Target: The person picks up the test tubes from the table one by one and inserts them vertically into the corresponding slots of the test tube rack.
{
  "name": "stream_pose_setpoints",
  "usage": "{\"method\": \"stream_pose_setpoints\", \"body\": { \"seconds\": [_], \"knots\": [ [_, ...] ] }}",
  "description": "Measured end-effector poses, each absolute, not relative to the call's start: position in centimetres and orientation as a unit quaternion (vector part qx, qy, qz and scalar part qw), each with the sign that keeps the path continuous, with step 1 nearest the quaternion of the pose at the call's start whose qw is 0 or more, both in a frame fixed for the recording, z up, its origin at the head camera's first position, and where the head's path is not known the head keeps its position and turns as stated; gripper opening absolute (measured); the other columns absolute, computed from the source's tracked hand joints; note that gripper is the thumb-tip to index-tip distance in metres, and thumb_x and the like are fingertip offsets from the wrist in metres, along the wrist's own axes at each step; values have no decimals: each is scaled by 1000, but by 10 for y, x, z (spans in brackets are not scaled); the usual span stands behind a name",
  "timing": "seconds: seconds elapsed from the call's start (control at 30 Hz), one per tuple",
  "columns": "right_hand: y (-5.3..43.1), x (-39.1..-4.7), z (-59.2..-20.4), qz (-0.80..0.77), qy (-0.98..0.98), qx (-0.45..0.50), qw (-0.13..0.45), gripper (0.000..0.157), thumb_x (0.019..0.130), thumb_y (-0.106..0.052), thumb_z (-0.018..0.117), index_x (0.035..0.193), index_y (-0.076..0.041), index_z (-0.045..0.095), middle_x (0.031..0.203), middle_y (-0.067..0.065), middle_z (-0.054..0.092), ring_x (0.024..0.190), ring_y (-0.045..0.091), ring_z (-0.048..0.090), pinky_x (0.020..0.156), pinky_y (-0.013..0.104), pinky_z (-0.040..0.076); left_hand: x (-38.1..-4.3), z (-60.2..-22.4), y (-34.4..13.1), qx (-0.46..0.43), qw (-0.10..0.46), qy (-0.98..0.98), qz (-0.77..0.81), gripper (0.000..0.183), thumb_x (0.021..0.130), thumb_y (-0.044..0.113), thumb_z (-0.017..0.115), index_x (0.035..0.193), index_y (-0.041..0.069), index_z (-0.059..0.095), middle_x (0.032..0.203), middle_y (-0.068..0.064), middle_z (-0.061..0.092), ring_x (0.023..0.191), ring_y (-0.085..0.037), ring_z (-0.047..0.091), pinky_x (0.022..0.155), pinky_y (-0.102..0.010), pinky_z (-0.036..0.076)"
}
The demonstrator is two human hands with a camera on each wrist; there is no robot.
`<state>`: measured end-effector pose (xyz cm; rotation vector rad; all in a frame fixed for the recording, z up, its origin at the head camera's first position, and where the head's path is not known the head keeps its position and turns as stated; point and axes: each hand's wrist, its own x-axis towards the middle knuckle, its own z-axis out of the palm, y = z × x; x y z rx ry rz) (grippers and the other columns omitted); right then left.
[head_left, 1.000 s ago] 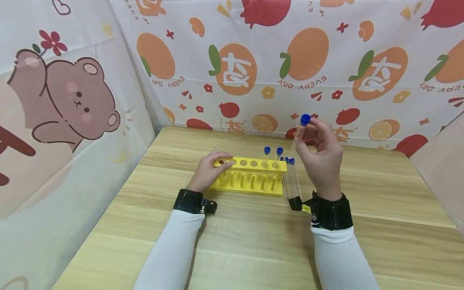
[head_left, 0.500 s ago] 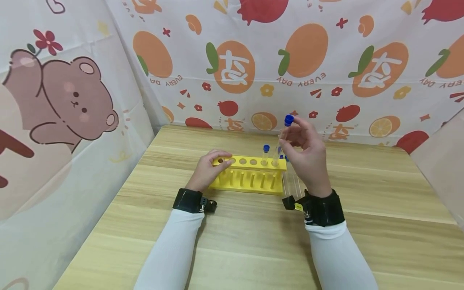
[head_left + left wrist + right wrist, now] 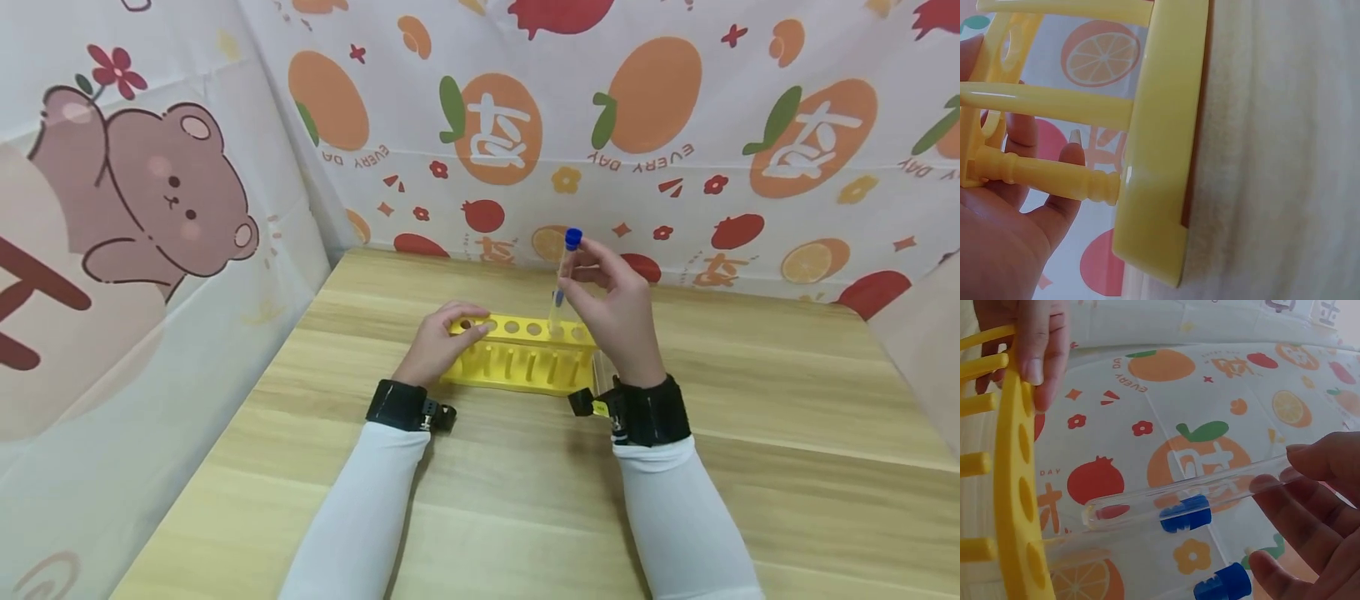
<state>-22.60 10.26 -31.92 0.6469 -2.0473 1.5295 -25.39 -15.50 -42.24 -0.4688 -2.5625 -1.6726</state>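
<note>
My left hand [image 3: 437,343] grips the left end of the yellow test tube rack [image 3: 517,379], thumb on its top bar. In the left wrist view, fingers curl behind the rack's end post [image 3: 1047,175]. My right hand [image 3: 611,312] pinches a clear test tube [image 3: 563,271] with a blue cap, tilted above the rack's right half. In the right wrist view, the held test tube [image 3: 1241,478] lies between thumb and fingers, its rounded end apart from the rack. Two blue caps [image 3: 1186,514] of tubes seated in the rack show below it.
Part of a clear tube [image 3: 600,375] lies on the wooden table [image 3: 510,492] right of the rack, mostly hidden by my right hand and wrist camera. A fruit-print cloth [image 3: 570,125] hangs behind the table, and a bear-print cloth [image 3: 172,183] at the left.
My right hand has carried the test tube leftward and a little lower, from right of the rack to above it. The left hand stays on the rack.
</note>
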Motion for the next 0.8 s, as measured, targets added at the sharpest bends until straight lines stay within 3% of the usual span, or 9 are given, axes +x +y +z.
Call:
{"method": "stream_pose_setpoints", "body": {
  "seconds": [0.33,0.8],
  "knots": [
    [102,-242,-320,566,-759,238,216,40,87,-6,73,126,-5,63,102,7,67,96,14,64,91,25,54,-261,-418,-152,-151,26,-828,-539,27,92,37,68,116,24,71,119,7,62,108,-15,54,87,-35,50],
    [95,-249,-330,544,-779,246,195,43,86,-5,75,127,-9,63,102,4,67,95,11,62,91,28,54,-265,-423,-149,-146,20,-825,-546,27,92,37,69,116,24,71,118,8,63,106,-14,54,88,-35,50]
  ]
}}
